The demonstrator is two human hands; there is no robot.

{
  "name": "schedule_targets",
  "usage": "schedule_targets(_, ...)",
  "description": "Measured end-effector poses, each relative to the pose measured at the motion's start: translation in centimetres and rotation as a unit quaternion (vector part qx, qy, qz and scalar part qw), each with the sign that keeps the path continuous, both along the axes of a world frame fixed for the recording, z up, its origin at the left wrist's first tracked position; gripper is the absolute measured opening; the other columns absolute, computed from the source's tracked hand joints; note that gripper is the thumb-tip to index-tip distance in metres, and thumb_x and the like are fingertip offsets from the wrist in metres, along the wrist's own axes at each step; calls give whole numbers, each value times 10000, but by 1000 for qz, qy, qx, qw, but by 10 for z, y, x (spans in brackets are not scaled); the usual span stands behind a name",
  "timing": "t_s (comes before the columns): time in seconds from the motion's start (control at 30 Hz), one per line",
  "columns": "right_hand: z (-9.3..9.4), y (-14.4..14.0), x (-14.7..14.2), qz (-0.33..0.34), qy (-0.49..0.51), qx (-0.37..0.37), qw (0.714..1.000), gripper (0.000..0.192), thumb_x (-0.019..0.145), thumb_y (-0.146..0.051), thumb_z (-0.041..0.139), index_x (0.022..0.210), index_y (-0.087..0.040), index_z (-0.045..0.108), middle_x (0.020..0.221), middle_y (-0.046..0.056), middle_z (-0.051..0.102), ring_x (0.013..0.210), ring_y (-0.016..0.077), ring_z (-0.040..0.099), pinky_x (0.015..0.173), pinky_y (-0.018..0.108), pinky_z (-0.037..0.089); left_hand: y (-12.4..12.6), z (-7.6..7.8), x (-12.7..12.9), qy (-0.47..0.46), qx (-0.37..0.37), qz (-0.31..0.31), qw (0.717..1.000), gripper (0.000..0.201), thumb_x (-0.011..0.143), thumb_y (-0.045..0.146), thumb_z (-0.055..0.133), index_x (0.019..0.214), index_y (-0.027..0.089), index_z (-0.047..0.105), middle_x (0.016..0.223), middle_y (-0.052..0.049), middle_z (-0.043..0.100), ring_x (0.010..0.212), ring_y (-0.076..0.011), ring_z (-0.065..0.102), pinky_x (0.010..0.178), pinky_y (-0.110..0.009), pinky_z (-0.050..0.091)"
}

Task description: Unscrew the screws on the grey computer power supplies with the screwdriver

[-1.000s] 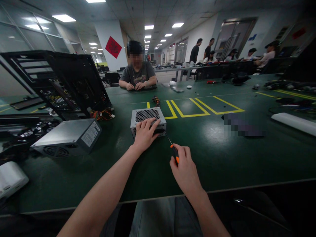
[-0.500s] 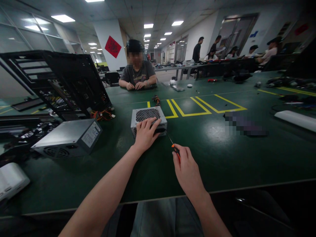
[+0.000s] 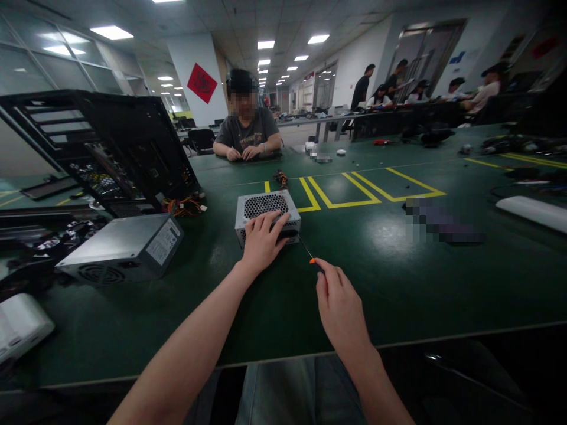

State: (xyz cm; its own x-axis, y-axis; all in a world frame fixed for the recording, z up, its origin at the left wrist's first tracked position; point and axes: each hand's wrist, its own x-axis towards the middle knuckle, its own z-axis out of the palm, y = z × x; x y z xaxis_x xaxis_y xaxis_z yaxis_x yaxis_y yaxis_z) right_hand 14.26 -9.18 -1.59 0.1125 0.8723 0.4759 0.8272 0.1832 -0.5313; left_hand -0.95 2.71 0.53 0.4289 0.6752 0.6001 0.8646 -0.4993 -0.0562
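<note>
A grey metal computer power supply [image 3: 267, 206] with a honeycomb grille sits on the green table in front of me. My left hand [image 3: 262, 239] is laid over its near side and holds it, fingers over the upper edge. By my left thumb a dark part [image 3: 287, 234] shows on the near face; its kind is unclear. My right hand [image 3: 337, 289] is closed around the handle of a screwdriver [image 3: 306, 247] with an orange collar. The thin shaft slants up and left to the power supply's near right corner. Its tip is too small to make out.
To the left lies a second power supply [image 3: 119, 248], below a black computer case [image 3: 110, 141] with loose coloured cables [image 3: 183, 205]. A white device [image 3: 24, 324] stands at the near left. Across the table [image 3: 398, 289] sits a person [image 3: 248, 130]. A blurred purplish item [image 3: 443, 221] lies right.
My right hand has shifted slightly right and rolled, and less of the screwdriver handle shows. My left hand and the power supply stay nearly where they were.
</note>
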Motion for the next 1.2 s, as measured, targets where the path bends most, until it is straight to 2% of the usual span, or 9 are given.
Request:
schedule_targets(0.13, 1, 1, -1, 7, 5, -15, 1000, 277, 869, -214, 371, 1113, -150, 486, 971, 104, 564, 854, 204, 579, 688, 339, 506, 0, 0, 0, -5, 1, 0, 1000, 522, 809, 330, 558, 1300, 266, 393, 1335, -62, 437, 1182, -258, 383, 932, -416, 289)
schedule_targets(0.3, 1, 0, -1, -13, 11, 16, 1000, 286, 812, -150, 377, 1080, -161, 477, 992, 113, 536, 872, 216, 582, 666, 343, 508, 1, 0, 0, -9, 3, -1, 1000, 542, 799, 326, 572, 1307, 284, 386, 1326, -63, 445, 1182, -262, 387, 931, -420, 294)
schedule_targets(0.53, -1, -2, 0, -30, 1, 21, 999, 268, 862, -214, 338, 1062, -158, 508, 943, 102, 562, 785, 195, 612, 588, 298, 497, 1, 0, -1, -7, 1, -5, 1000, 544, 802, 335, 568, 1311, 288, 380, 1323, -62, 445, 1181, -261, 388, 925, -418, 298)
schedule_targets(0.73, -3, -2, 1, -7, 5, 33, 999, 281, 886, -216, 314, 1090, -154, 497, 981, 108, 596, 866, 201, 602, 687, 324, 504, 0, 1, 0, -5, 1, -3, 1000, 515, 816, 337, 550, 1302, 275, 393, 1334, -60, 440, 1184, -260, 386, 927, -416, 291)
schedule_targets(1.03, -4, 0, 2, -8, -8, 41, 999, 251, 870, -224, 357, 1071, -163, 494, 952, 108, 585, 877, 224, 565, 730, 389, 488, -1, 1, 0, -9, 3, -4, 1000, 529, 808, 333, 565, 1303, 277, 389, 1333, -57, 442, 1183, -253, 387, 932, -415, 290)
schedule_targets(1.2, -2, -1, 1, -10, 8, 34, 999, 241, 885, -241, 344, 1043, -166, 509, 946, 100, 574, 838, 202, 583, 669, 340, 503, 0, 1, 0, -10, 1, -6, 1000, 543, 808, 326, 560, 1316, 293, 372, 1328, -61, 442, 1184, -264, 384, 928, -421, 295)
